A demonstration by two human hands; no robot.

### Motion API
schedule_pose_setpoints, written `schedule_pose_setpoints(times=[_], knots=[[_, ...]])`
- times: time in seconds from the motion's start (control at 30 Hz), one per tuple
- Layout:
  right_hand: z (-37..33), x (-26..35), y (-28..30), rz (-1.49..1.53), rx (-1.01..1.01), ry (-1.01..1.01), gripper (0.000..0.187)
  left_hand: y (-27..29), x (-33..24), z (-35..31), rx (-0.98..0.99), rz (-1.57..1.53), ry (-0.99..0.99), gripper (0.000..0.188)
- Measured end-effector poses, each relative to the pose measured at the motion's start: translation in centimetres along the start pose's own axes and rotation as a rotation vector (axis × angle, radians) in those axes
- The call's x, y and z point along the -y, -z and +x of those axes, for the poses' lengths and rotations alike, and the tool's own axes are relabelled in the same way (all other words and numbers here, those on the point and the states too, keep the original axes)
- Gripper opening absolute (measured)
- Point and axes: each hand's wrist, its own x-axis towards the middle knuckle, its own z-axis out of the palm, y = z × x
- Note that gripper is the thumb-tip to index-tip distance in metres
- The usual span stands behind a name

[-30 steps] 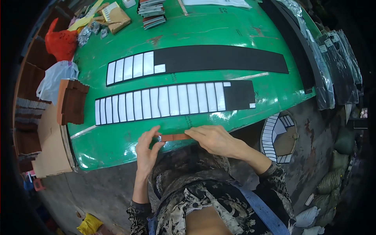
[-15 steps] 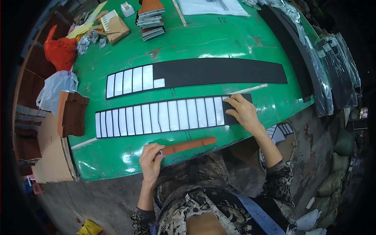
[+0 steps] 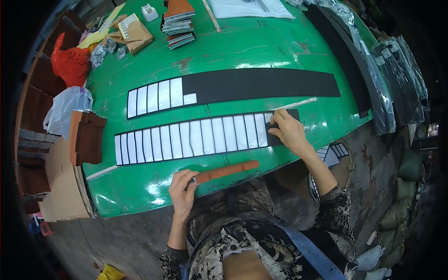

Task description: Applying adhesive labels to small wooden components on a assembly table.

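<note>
Near the table's front edge, my left hand (image 3: 182, 188) is closed at the left end of a long brown strip (image 3: 224, 171), with a small pale bit showing by the fingertips. My right hand (image 3: 289, 133) rests at the right end of a black foam-like strip (image 3: 288, 139) lined with a row of white rectangular pieces (image 3: 196, 138). Its thumb and forefinger curl together beside the last white piece; what they hold, if anything, is hidden. Farther back lies a second black strip (image 3: 261, 81), with several white pieces (image 3: 164, 94) only at its left end.
A brown stack (image 3: 87, 137) stands at the left edge, by a white plastic bag (image 3: 67, 107) and a red bag (image 3: 70, 63). Another brown stack (image 3: 178, 25) is at the back. Long black strips (image 3: 343, 56) and plastic-wrapped packs (image 3: 396, 79) line the right side.
The view has shifted very slightly. Both hands stay at nearly the same spots, the right fingertips still at the black strip's end and the left hand still on the brown strip.
</note>
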Motion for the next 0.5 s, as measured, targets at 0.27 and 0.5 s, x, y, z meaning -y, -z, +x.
schedule_pose_setpoints(times=[0.27,0.5], knots=[[-0.2,-1.4,-1.8,0.240,-0.276,-0.290,0.037,-0.1,0.1,0.0,-0.011,-0.010,-0.017,0.037],[0.3,-0.3,-2.5,0.154,-0.367,-0.322,0.037,0.1,0.3,-0.3,-0.015,-0.008,-0.011,0.036]])
